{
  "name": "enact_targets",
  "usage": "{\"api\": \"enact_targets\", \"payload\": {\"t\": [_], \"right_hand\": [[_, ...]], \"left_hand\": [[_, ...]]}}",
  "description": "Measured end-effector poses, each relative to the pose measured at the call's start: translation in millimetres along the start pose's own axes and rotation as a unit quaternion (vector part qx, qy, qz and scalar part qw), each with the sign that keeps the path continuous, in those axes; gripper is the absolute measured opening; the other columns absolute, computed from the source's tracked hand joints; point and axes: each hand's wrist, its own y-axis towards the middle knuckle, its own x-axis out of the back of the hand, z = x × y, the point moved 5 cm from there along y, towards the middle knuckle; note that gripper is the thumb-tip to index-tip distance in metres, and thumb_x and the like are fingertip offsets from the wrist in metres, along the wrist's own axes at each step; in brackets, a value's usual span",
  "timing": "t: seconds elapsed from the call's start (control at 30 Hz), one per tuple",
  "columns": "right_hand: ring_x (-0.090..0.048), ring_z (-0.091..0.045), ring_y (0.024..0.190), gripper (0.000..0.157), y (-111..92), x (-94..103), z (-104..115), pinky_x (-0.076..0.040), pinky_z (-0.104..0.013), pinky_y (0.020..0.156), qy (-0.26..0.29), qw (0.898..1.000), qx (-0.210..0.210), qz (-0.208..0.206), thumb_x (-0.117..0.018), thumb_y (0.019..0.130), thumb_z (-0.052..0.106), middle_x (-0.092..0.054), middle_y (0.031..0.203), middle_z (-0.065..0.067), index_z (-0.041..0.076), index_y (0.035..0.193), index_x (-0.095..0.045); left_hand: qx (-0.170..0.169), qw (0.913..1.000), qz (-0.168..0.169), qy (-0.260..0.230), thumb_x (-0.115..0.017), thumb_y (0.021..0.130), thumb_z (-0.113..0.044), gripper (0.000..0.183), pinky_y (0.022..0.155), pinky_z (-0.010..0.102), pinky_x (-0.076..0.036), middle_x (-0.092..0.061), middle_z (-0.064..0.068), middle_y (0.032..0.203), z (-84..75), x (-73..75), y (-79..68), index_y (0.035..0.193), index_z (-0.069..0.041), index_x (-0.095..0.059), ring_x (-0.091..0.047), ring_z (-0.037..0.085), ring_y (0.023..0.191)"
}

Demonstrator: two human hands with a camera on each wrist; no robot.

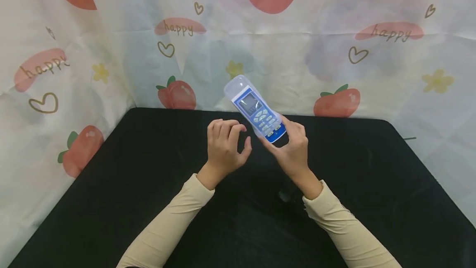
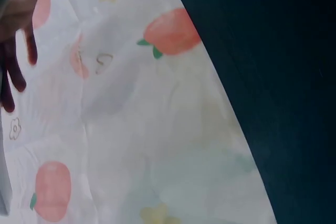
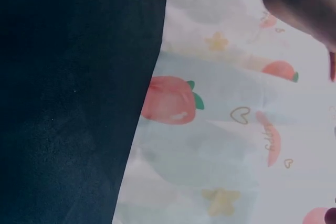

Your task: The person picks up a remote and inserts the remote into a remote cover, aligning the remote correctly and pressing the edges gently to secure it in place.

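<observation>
The screen point(image 1: 250, 103) of the remote control point(image 1: 262, 118) is too small to read. In the wrist views, picture edges crop the left hand point(image 2: 19, 11) and right hand point(image 3: 299, 3).

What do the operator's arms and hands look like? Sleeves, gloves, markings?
Plain cream long sleeves, creased: left sleeve and right sleeve both end near the wrist. Left hand and right hand are gloveless, without visible markings.
</observation>
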Motion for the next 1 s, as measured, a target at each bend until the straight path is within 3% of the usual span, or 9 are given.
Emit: {"api": "enact_targets", "payload": {"t": [0.1,0.17,0.3,0.37,0.57,0.77,1.0], "right_hand": [[-0.062,-0.038,0.092,0.077,0.2,0.6,-2.3,-0.041,-0.048,0.087,0.013,1.000,-0.023,0.009,-0.061,0.079,0.057,-0.065,0.109,-0.026,-0.009,0.118,-0.056],[-0.061,-0.038,0.092,0.070,-0.5,-1.0,-2.6,-0.043,-0.048,0.085,0.021,0.999,-0.031,0.032,-0.071,0.078,0.045,-0.064,0.111,-0.026,-0.009,0.120,-0.054],[-0.061,-0.036,0.097,0.067,-0.5,-3.9,-1.2,-0.048,-0.049,0.086,0.040,0.995,-0.052,0.081,-0.082,0.070,0.013,-0.062,0.116,-0.025,-0.010,0.124,-0.050],[-0.061,-0.035,0.099,0.068,0.2,-4.5,-0.9,-0.049,-0.049,0.088,0.046,0.992,-0.061,0.099,-0.082,0.068,0.005,-0.060,0.118,-0.025,-0.010,0.125,-0.049],[-0.062,-0.035,0.096,0.064,0.6,-4.9,1.3,-0.048,-0.050,0.087,0.050,0.991,-0.064,0.110,-0.080,0.070,0.006,-0.062,0.117,-0.025,-0.010,0.124,-0.051],[-0.060,-0.035,0.084,0.061,-1.5,-4.8,4.8,-0.044,-0.044,0.074,0.030,0.995,-0.059,0.074,-0.082,0.068,0.009,-0.066,0.109,-0.024,-0.009,0.120,-0.055],[-0.059,-0.033,0.084,0.060,-1.3,-5.6,6.0,-0.043,-0.041,0.074,0.037,0.994,-0.058,0.080,-0.082,0.066,0.007,-0.066,0.109,-0.024,-0.010,0.118,-0.056]], "left_hand": [[-0.005,0.9986,0.036,0.040,-0.073,0.076,-0.029,0.029,0.085,0.042,-0.042,-0.061,0.007,0.089,4.2,-3.8,0.9,0.091,-0.008,-0.061,-0.054,0.024,0.085],[-0.013,0.9970,0.046,0.061,-0.075,0.078,-0.031,0.028,0.087,0.042,-0.042,-0.063,0.006,0.088,5.2,-5.3,1.6,0.091,-0.009,-0.063,-0.055,0.022,0.084],[-0.025,0.9950,0.037,0.089,-0.067,0.087,-0.030,0.020,0.087,0.041,-0.043,-0.063,0.004,0.087,5.4,-4.7,2.1,0.090,-0.010,-0.065,-0.056,0.020,0.082],[-0.026,0.9945,0.029,0.097,-0.062,0.090,-0.028,0.017,0.087,0.040,-0.044,-0.063,0.004,0.086,4.7,-3.8,2.0,0.089,-0.011,-0.065,-0.056,0.020,0.082],[-0.032,0.9942,0.005,0.102,-0.065,0.084,-0.013,0.002,0.085,0.040,-0.045,-0.063,0.002,0.083,0.7,-3.3,1.6,0.084,-0.013,-0.064,-0.056,0.020,0.078],[-0.071,0.9945,0.008,0.076,-0.068,0.080,-0.007,0.009,0.087,0.039,-0.044,-0.064,-0.001,0.084,-3.7,-5.0,1.4,0.082,-0.015,-0.066,-0.054,0.017,0.078],[-0.114,0.9921,0.011,0.050,-0.071,0.077,-0.007,0.011,0.088,0.037,-0.044,-0.063,-0.003,0.083,-3.3,-1.9,1.2,0.081,-0.015,-0.065,-0.054,0.015,0.078]]}}
